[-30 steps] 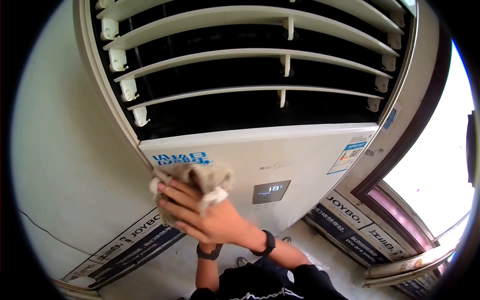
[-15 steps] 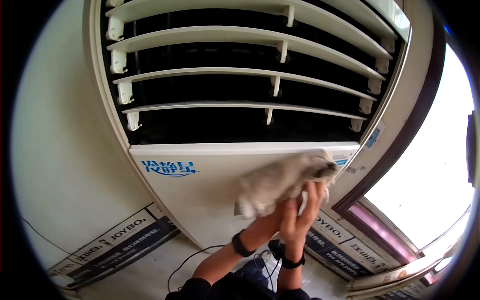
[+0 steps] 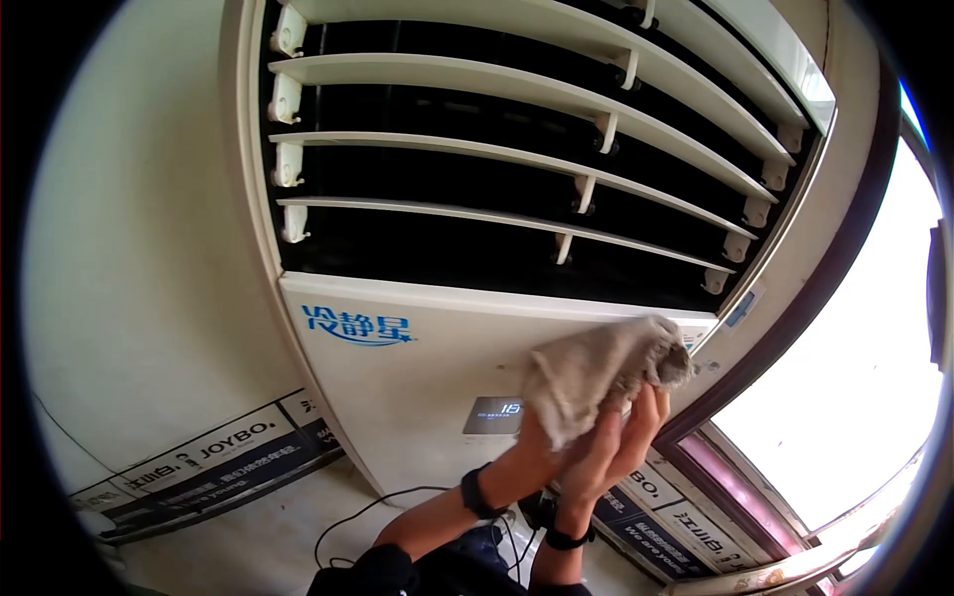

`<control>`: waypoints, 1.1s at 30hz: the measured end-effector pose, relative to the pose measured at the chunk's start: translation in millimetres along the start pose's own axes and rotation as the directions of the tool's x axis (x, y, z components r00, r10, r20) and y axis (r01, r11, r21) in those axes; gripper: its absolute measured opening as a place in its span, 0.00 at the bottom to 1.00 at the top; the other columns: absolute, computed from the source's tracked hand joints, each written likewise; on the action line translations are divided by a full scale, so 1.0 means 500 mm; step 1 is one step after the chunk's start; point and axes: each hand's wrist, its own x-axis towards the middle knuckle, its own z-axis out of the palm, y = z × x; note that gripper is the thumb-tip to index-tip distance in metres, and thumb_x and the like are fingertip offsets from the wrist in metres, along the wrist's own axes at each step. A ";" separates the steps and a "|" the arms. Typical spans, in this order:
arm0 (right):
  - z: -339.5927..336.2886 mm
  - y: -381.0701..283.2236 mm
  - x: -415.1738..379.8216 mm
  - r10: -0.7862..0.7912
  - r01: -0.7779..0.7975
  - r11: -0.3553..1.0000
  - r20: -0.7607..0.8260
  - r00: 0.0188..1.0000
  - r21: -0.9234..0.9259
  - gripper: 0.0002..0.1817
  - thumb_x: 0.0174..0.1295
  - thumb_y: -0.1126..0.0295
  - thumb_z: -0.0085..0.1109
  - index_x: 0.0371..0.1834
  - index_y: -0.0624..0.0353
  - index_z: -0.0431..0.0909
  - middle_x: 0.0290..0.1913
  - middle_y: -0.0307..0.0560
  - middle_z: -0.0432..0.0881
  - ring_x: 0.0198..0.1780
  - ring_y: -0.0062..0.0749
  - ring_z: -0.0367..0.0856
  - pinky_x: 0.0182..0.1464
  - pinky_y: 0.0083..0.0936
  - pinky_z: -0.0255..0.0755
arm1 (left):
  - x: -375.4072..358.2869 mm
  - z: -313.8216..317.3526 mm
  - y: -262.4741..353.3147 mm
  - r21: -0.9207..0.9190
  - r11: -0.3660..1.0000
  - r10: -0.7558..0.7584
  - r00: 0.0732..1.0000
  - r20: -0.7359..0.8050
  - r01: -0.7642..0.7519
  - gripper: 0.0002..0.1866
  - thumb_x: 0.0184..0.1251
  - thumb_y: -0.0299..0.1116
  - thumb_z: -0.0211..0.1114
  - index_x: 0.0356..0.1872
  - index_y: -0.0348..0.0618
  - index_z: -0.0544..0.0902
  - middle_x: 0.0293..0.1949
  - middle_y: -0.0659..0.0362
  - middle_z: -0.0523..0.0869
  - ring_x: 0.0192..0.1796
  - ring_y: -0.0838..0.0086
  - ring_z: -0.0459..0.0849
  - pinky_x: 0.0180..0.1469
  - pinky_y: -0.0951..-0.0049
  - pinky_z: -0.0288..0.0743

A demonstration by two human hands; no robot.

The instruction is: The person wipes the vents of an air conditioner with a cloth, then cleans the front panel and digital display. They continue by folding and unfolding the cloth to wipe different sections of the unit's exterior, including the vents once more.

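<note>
A grey-beige cloth point(image 3: 586, 377) lies bunched at the right of the white front panel of a standing air conditioner point(image 3: 427, 382), just under its louvres. My right hand point(image 3: 621, 437) grips the cloth's lower right edge, fingers pointing up. The heel of my left hand point(image 3: 540, 449) shows below the cloth, close beside the right palm; the cloth covers its fingers. Left of the cloth, a small lit display point(image 3: 494, 415) reads a number. Blue lettering point(image 3: 358, 326) marks the panel's upper left.
Curved white louvres point(image 3: 447, 149) cross the dark outlet above. A bright window point(image 3: 845, 368) in a dark frame stands to the right. Printed boxes point(image 3: 219, 467) line the wall at lower left, with more boxes point(image 3: 686, 526) at lower right. A black cable point(image 3: 343, 512) lies on the floor.
My view has turned, so the air conditioner appears tilted and shifted right. Both hands and the cloth sit slightly lower and further right in view. The display beside the cloth is now uncovered.
</note>
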 end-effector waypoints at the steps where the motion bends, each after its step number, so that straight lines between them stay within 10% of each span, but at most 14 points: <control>1: 0.016 -0.040 0.002 -0.066 0.068 0.997 0.063 0.996 -0.040 0.24 0.71 0.66 0.50 0.65 0.71 0.74 0.72 0.62 0.68 0.70 0.53 0.70 0.73 0.46 0.60 | -0.007 -0.039 -0.011 0.047 0.999 -0.016 0.999 -0.035 0.018 0.29 0.80 0.44 0.54 0.73 0.38 0.65 0.68 0.50 0.74 0.69 0.64 0.74 0.66 0.63 0.75; 6: 0.105 -0.162 -0.027 -0.392 0.299 0.901 0.294 0.872 0.314 0.20 0.60 0.63 0.59 0.51 0.64 0.86 0.67 0.66 0.73 0.68 0.63 0.72 0.70 0.53 0.65 | -0.065 -0.240 -0.066 0.300 0.941 -0.076 0.961 -0.267 0.158 0.26 0.79 0.41 0.55 0.70 0.36 0.68 0.64 0.51 0.77 0.63 0.66 0.77 0.63 0.65 0.76; 13: 0.182 -0.203 -0.096 -0.505 -0.083 0.561 0.420 0.754 0.824 0.21 0.71 0.60 0.50 0.52 0.67 0.84 0.58 0.65 0.82 0.58 0.54 0.84 0.71 0.59 0.64 | -0.174 -0.367 -0.100 0.402 0.823 -0.071 0.775 -0.628 0.402 0.23 0.77 0.38 0.57 0.66 0.34 0.73 0.58 0.53 0.82 0.54 0.68 0.82 0.57 0.69 0.78; 19: 0.160 -0.162 -0.121 -0.330 -0.583 0.289 0.651 0.684 0.759 0.31 0.76 0.50 0.38 0.60 0.71 0.75 0.63 0.72 0.76 0.66 0.63 0.76 0.73 0.58 0.60 | -0.213 -0.379 -0.066 -0.020 0.868 -0.193 0.299 -0.935 0.496 0.20 0.76 0.34 0.58 0.62 0.33 0.76 0.52 0.55 0.85 0.47 0.70 0.87 0.53 0.72 0.79; 20: 0.156 -0.154 -0.122 -0.315 -0.518 0.385 0.636 0.704 0.764 0.33 0.76 0.47 0.40 0.59 0.70 0.75 0.62 0.71 0.77 0.64 0.62 0.78 0.69 0.55 0.67 | -0.187 -0.379 -0.035 -0.298 0.882 -0.352 0.092 -0.931 0.365 0.20 0.78 0.40 0.57 0.61 0.36 0.76 0.51 0.59 0.84 0.46 0.70 0.85 0.51 0.70 0.79; 22: 0.144 -0.153 -0.118 -0.371 -0.443 0.495 0.643 0.670 0.747 0.34 0.76 0.44 0.40 0.58 0.70 0.75 0.62 0.72 0.78 0.62 0.61 0.80 0.66 0.53 0.71 | -0.212 -0.376 -0.018 -0.570 0.821 -0.570 0.017 -0.821 -0.018 0.20 0.79 0.42 0.55 0.62 0.39 0.76 0.51 0.60 0.83 0.49 0.69 0.84 0.53 0.69 0.79; 26: 0.135 -0.196 -0.132 -0.490 -0.196 0.705 0.668 0.560 0.682 0.28 0.71 0.53 0.55 0.62 0.69 0.76 0.61 0.62 0.81 0.57 0.57 0.83 0.61 0.47 0.77 | -0.216 -0.363 0.051 -0.572 0.775 -0.584 0.039 -0.811 -0.268 0.26 0.80 0.48 0.48 0.64 0.37 0.74 0.58 0.54 0.82 0.57 0.66 0.82 0.57 0.67 0.78; 29: 0.139 -0.212 -0.153 -0.557 0.020 0.761 0.639 0.531 0.648 0.26 0.66 0.59 0.63 0.60 0.68 0.80 0.57 0.54 0.84 0.53 0.51 0.84 0.58 0.46 0.78 | -0.299 -0.389 0.053 -0.611 0.748 -0.446 0.485 -0.752 -0.260 0.35 0.79 0.58 0.41 0.69 0.37 0.71 0.64 0.50 0.79 0.63 0.61 0.79 0.64 0.61 0.76; 30: 0.136 -0.214 -0.156 -0.571 0.060 0.758 0.616 0.542 0.650 0.25 0.66 0.59 0.63 0.58 0.68 0.81 0.56 0.54 0.84 0.53 0.50 0.85 0.58 0.45 0.79 | -0.309 -0.402 0.059 -0.521 0.844 -0.396 0.505 -0.767 -0.130 0.36 0.77 0.59 0.45 0.70 0.37 0.71 0.64 0.48 0.79 0.64 0.59 0.79 0.64 0.60 0.77; 33: 0.118 -0.233 -0.170 -0.600 0.120 0.733 0.552 0.579 0.670 0.23 0.66 0.61 0.62 0.56 0.69 0.82 0.54 0.54 0.85 0.52 0.49 0.85 0.59 0.44 0.79 | -0.278 -0.393 0.076 -0.695 0.296 -0.517 0.502 -0.694 -0.656 0.37 0.78 0.61 0.44 0.72 0.39 0.69 0.67 0.48 0.77 0.67 0.59 0.76 0.69 0.54 0.71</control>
